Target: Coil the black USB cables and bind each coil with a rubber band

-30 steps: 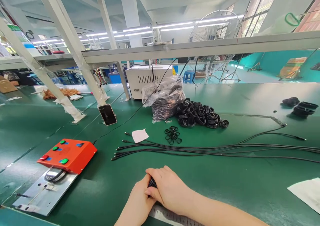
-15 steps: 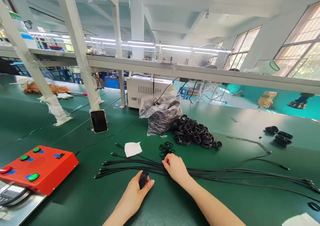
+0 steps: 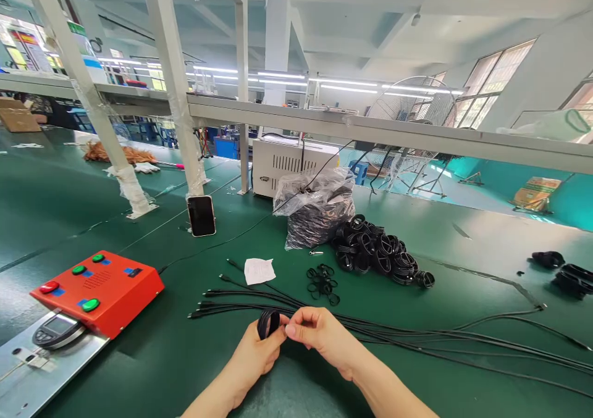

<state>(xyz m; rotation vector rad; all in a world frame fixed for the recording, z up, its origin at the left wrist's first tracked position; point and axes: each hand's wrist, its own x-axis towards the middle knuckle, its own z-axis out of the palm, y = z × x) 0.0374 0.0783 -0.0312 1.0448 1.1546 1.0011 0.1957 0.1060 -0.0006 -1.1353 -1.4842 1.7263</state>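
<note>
My left hand (image 3: pixel 252 359) holds a small coil of black cable (image 3: pixel 269 323) upright between thumb and fingers. Right beside that coil, my right hand (image 3: pixel 322 339) has its fingertips pinched together; anything between them is too small to make out. Both hands are just above several long black cables (image 3: pixel 259 300) lying side by side on the green bench mat (image 3: pixel 152 368). A little loose heap of thin black rings (image 3: pixel 322 285) lies beyond the hands. Farther back, a large pile of coiled black cables (image 3: pixel 377 251) sits beside a plastic bag (image 3: pixel 315 211) stuffed with more.
To the left stands a red box with green buttons (image 3: pixel 97 291), and a digital gauge (image 3: pixel 58 331) lies on a metal plate. A white paper slip (image 3: pixel 259 271), a phone (image 3: pixel 201 215) and a white machine (image 3: pixel 294 165) stand ahead. Black parts (image 3: pixel 567 276) lie far right.
My right hand has left the cables and come over beside the coil, fingertips now pinched. My left hand has brought the coil closer to it. The view has swung slightly.
</note>
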